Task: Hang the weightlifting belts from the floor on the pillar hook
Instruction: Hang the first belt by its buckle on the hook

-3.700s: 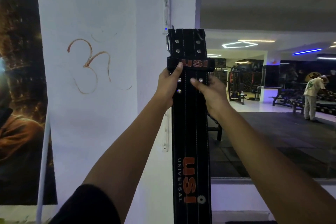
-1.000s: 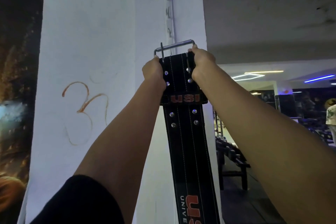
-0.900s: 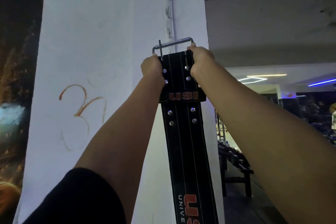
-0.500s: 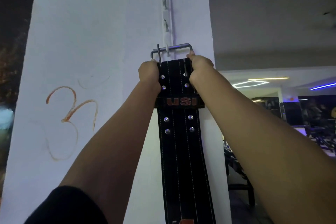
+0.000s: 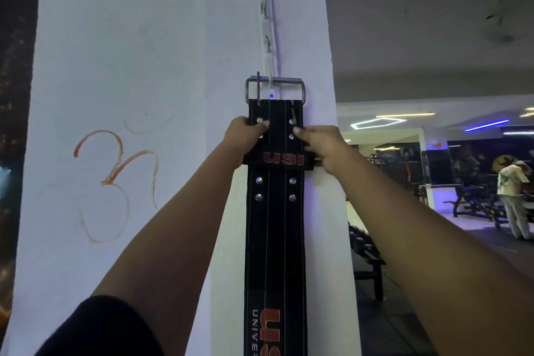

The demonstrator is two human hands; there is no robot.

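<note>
A black weightlifting belt with orange USI lettering hangs straight down the corner of the white pillar. Its steel buckle sits over the lowest hook of a white vertical hook rail. My left hand grips the belt's left edge just below the buckle, thumb on the rivets. My right hand holds the right edge at the keeper loop. The belt's lower end runs out of frame.
An orange symbol is painted on the pillar's left face. To the right, the gym floor opens out with benches, a dumbbell rack and a person standing in the distance.
The buckle has gone up onto the lowest hook and now hangs there. Both hands have slid down from the buckle's sides to the belt just below it.
</note>
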